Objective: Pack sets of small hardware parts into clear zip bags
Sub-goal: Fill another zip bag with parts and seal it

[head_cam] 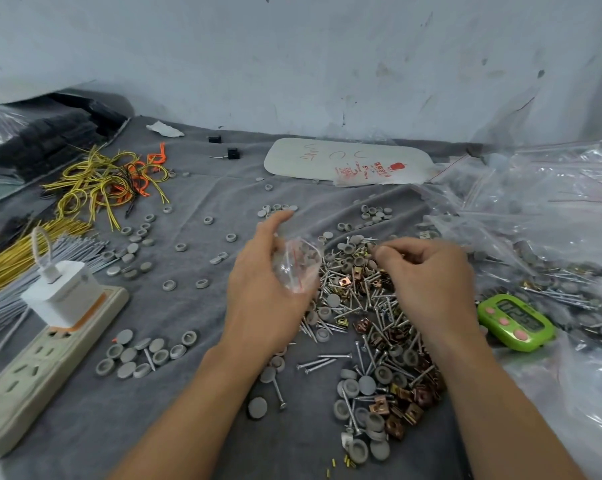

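Clamped in the left grip (268,289), between thumb and curled fingers: a small clear zip bag (297,268) with a red seal line, crumpled, raised just over the near-left edge of the parts pile (361,306). Grey rounds seen in or through the plastic; cannot tell which. Just right of the bag, the right grip (427,278), narrow, fingers curled and tips pinched together over the pile; whatever sits in the pinch too small to tell. Under both, screws, grey caps and coppery clips heaped on the counter's grey cloth (188,410). Further right, a green timer (516,323) beside filled bags (552,237). Far left, a power strip (43,358) and yellow wires (95,181).
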